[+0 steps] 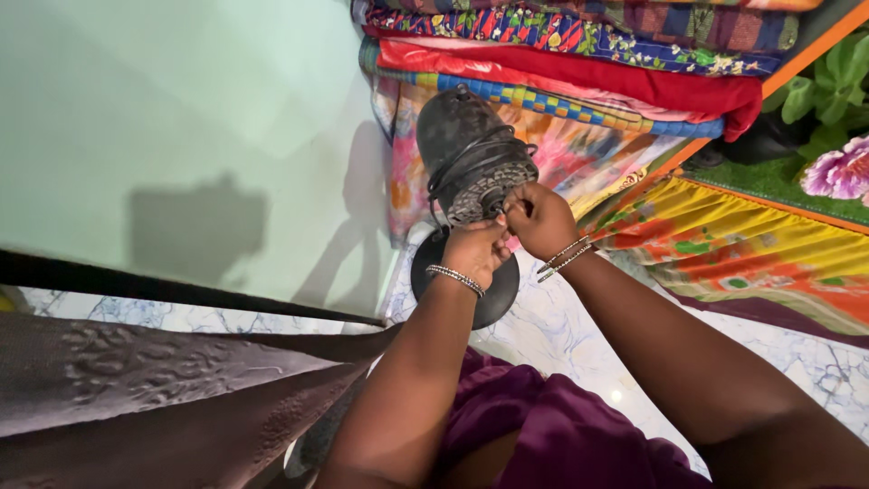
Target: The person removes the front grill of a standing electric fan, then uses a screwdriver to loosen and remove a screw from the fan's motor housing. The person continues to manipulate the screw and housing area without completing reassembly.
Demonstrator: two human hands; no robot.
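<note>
A dusty black table fan stands on its round black base on the marble floor, with no blades in sight and a bent wire guard around the motor housing. My left hand, with a beaded bracelet on the wrist, grips the front of the motor from below. My right hand, wearing thin bangles, pinches the same hub from the right. The fingers of the two hands touch each other there, and they hide the small part that they hold.
A stack of folded colourful cloths lies behind the fan, with patterned sheets hanging to the right. A pale green wall is at the left. Dark embossed cloth fills the lower left. A green plant and a pink flower stand far right.
</note>
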